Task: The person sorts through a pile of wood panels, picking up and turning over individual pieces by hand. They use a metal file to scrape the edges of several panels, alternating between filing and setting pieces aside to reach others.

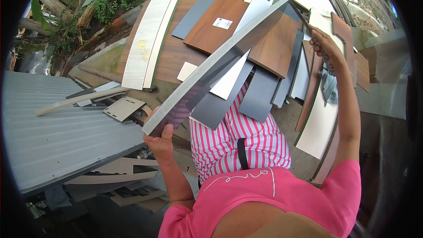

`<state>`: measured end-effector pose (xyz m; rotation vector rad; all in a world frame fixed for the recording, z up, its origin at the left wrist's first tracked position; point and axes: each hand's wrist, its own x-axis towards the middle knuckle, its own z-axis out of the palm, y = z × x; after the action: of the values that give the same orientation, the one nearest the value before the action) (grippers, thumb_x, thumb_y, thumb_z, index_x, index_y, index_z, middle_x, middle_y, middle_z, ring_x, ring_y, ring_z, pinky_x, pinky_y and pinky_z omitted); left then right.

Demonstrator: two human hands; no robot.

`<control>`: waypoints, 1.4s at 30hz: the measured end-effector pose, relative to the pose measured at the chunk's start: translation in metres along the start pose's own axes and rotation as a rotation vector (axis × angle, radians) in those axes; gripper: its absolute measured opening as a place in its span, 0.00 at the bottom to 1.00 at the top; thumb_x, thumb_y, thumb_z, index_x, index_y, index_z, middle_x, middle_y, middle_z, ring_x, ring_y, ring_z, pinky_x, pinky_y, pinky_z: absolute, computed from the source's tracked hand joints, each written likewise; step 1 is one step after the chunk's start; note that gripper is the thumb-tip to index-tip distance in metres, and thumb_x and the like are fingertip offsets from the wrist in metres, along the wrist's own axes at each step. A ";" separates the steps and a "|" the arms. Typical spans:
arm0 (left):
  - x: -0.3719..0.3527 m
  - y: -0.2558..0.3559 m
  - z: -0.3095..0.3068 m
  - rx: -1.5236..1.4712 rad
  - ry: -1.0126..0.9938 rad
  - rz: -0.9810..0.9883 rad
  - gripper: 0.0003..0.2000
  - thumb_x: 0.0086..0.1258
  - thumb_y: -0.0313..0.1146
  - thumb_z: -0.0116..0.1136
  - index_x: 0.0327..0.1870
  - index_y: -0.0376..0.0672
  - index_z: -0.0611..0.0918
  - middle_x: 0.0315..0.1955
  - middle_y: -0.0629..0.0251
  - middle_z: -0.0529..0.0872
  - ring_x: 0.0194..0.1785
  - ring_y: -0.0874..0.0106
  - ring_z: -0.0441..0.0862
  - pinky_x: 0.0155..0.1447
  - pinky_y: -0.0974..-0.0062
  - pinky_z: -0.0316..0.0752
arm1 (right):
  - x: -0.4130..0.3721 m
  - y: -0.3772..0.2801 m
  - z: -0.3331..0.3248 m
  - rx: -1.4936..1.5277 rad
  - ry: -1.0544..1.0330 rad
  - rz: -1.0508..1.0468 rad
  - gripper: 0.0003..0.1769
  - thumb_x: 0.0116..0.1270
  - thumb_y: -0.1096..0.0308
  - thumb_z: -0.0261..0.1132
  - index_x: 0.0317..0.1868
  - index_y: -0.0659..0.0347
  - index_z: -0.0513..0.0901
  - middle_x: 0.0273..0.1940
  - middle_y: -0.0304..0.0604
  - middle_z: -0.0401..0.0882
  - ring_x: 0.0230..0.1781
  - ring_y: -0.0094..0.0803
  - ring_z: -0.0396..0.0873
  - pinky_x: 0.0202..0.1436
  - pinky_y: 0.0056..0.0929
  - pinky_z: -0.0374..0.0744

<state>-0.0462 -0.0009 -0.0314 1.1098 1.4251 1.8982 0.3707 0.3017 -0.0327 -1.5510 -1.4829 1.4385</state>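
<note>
My left hand (159, 137) grips the near end of a long grey board (216, 64), which slants up and away to the right across the view. My right hand (325, 46) is raised at the far right, closed around the far end of the same board next to a stack of upright panels (319, 119). Below the board lies a heap of offcuts, among them a brown wood-grain panel (207, 28) with a white label and dark grey panels (260, 92).
A corrugated grey metal sheet (57, 123) lies at the left, with loose strips and a notched piece (123, 108) on it. Long white boards (145, 39) rest at the back. Plants and logs (70, 9) fill the upper left. More scraps (119, 180) lie near my feet.
</note>
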 end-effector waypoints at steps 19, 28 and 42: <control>0.002 -0.008 0.000 -0.118 0.091 -0.122 0.16 0.61 0.29 0.64 0.49 0.34 0.78 0.44 0.63 0.81 0.44 0.74 0.78 0.53 0.76 0.72 | -0.022 0.037 0.034 0.068 -0.059 0.123 0.29 0.71 0.52 0.52 0.69 0.50 0.62 0.27 0.31 0.68 0.20 0.14 0.64 0.18 0.13 0.66; 0.008 0.008 0.005 -0.158 0.218 -0.431 0.25 0.65 0.26 0.55 0.63 0.37 0.66 0.48 0.59 0.77 0.49 0.74 0.76 0.54 0.75 0.73 | -0.045 0.022 0.061 -0.115 0.088 -0.138 0.27 0.73 0.53 0.50 0.69 0.49 0.64 0.28 0.30 0.65 0.22 0.13 0.62 0.22 0.13 0.64; 0.011 0.045 -0.011 -0.839 0.158 -0.933 0.15 0.69 0.31 0.50 0.54 0.35 0.73 0.46 0.58 0.82 0.50 0.70 0.80 0.55 0.69 0.76 | -0.174 -0.019 0.223 -0.389 -0.307 -1.114 0.34 0.52 0.79 0.66 0.59 0.38 0.77 0.32 0.42 0.76 0.23 0.30 0.74 0.22 0.27 0.74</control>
<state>-0.0581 -0.0125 0.0136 -0.1186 0.7928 1.5738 0.1904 0.0832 -0.0216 -0.4142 -2.3427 0.7280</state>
